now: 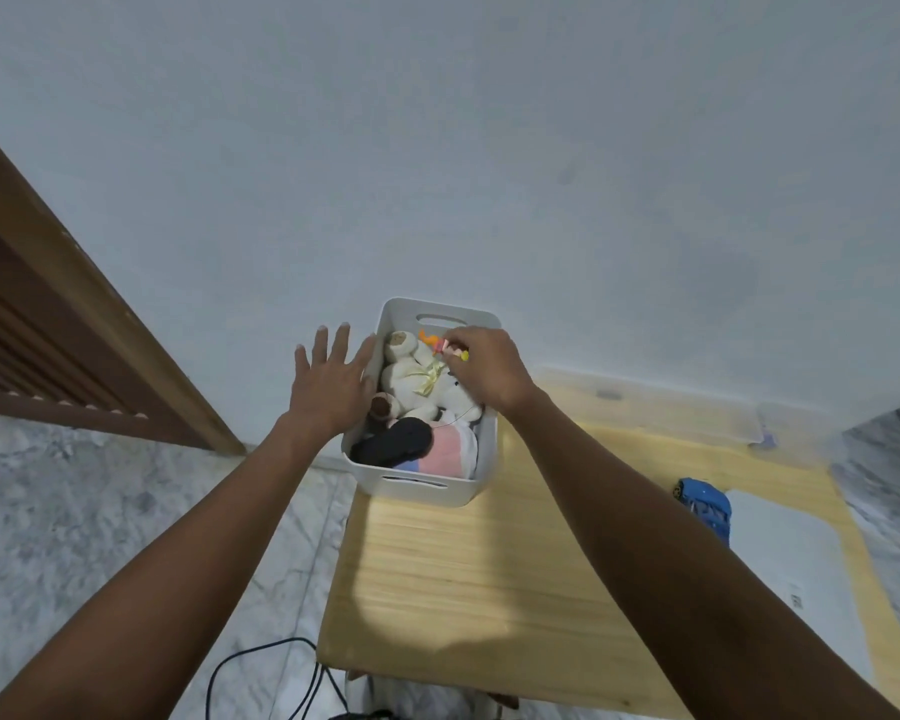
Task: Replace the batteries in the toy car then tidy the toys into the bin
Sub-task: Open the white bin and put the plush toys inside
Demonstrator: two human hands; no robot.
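Two bare forearms reach out from the bottom edge, and under them a black cable (261, 667) loops across the grey marbled floor (100, 511). A pale wooden table (463, 579) fills the lower middle, slatted grain running sideways, pushed up to a plain bluish-white wall (437, 148). Off to the left stands a brown louvred door (37, 314) in its wooden frame.

The white bin (422, 493) sits at the table's far left corner against the wall, with slot handles at both ends. It's crowded: a cream plush toy (417, 376) with a yellow ribbon lies just below the right fingertips, a black toy (393, 444) and a pink-and-white soft toy (450, 452) nearer the camera.

The left hand (328, 387) is spread flat, fingers wide apart, holding nothing, palm at the bin's left rim; whether it touches is hard to tell. The right hand (484, 371) hovers over the bin's far end, fingertips pinched on a small pink and yellow toy (450, 350), too small to make out. An orange piece (427, 336) peeks out just left of those fingers.

The blue toy car (705, 504) lies on the table well to the right of both hands, partly behind the right forearm, beside a white sheet (791, 553).
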